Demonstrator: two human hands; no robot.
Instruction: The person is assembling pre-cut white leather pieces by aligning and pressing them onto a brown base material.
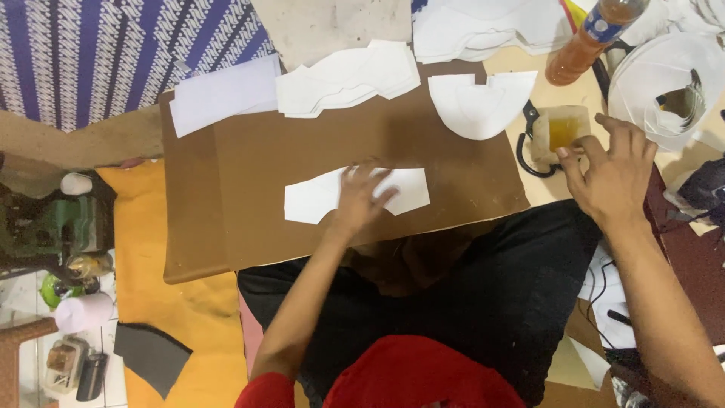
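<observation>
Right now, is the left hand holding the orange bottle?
No, the left hand presses flat on a white cut-out piece, while the bottle lies untouched.

A flat brown cardboard sheet (302, 143) is seen under a curved white paper cut-out (411, 190), a white half-round paper piece (479, 106) and a stack of white paper shapes (347, 75), while a cloth striped in blue and purple with fine white zigzag bands (113, 53) is shown at the upper left. A yellow-orange fabric (177, 302) with a dark grey curved piece (151, 353) on it is seen beside black cloth (483, 302) and a red garment (415, 374). A small beige container (560, 132) is filled with amber yellow, a clear plastic bottle (585, 41) is coloured orange with a blue label band, and a green machine (53, 227) is seen at the left.
</observation>
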